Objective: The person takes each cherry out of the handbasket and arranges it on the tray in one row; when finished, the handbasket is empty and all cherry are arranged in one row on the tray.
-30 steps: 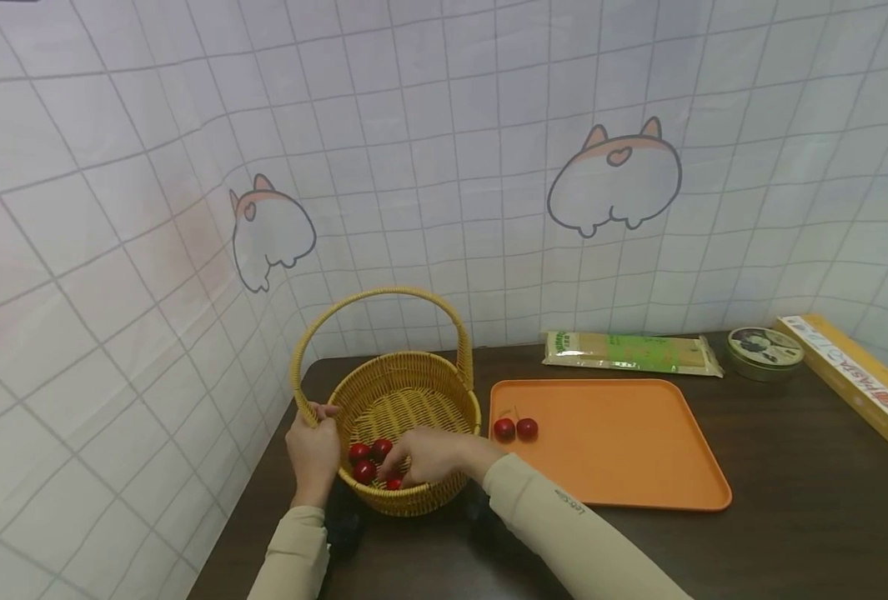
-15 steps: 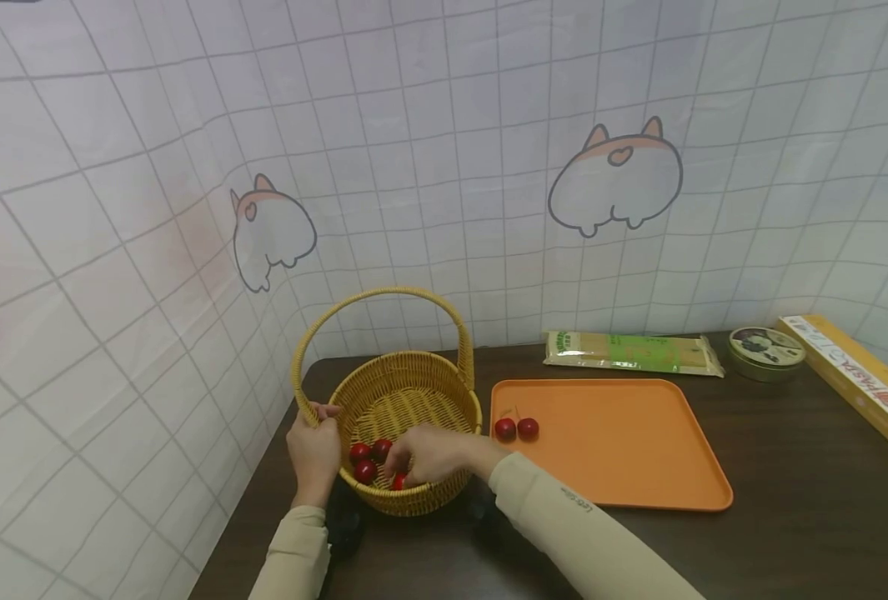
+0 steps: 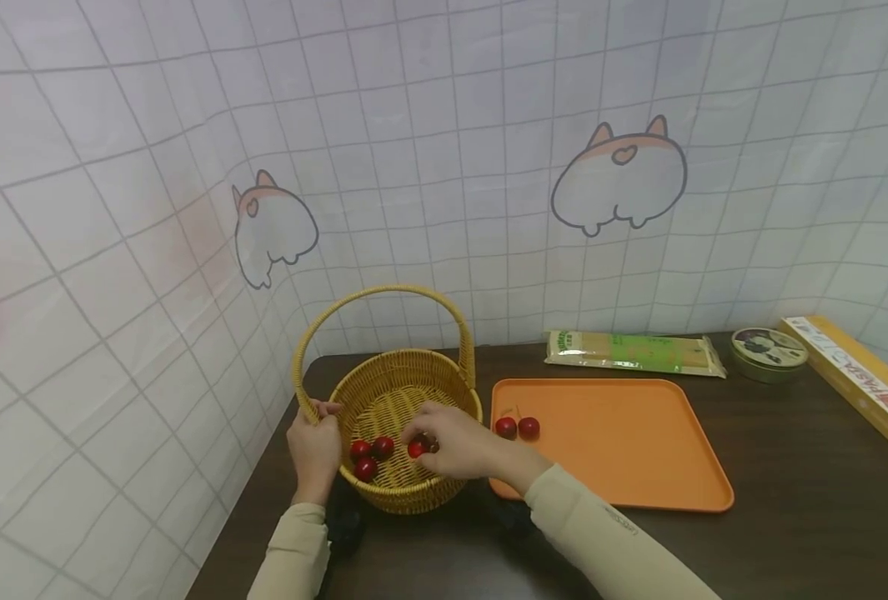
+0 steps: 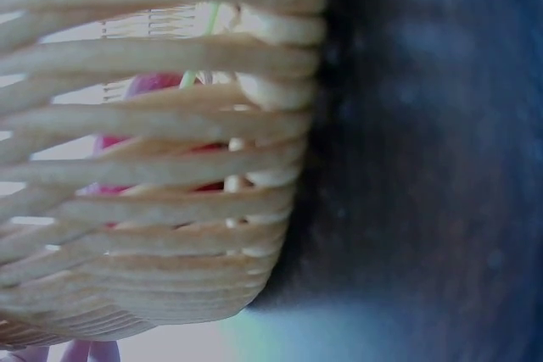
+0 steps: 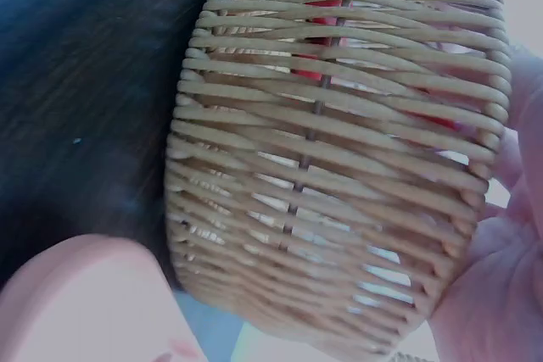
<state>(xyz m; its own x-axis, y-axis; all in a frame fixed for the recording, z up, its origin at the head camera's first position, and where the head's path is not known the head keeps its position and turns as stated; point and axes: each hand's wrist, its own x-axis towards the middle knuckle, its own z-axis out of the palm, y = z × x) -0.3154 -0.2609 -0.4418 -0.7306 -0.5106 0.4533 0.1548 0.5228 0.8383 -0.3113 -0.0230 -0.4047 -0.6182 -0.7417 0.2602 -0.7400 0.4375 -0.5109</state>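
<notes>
Dark table (image 3: 789, 508) carries a handled wicker basket (image 3: 406, 502), left of an orange tray (image 3: 612, 446). Left hand (image 3: 314, 448) grips the basket's left side. Right hand (image 3: 453, 442) pinches a red cherry (image 3: 417, 449) inside the basket; three loose cherries (image 3: 365, 469) lie nearby, two stemmed cherries (image 3: 529, 428) on the tray.

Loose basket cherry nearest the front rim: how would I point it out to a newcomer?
Find the yellow woven basket with the tall arched handle, left of the orange tray. Inside, near the left hand, three loose red cherries cluster; the wanted one sits closest to the basket's front rim.
</notes>
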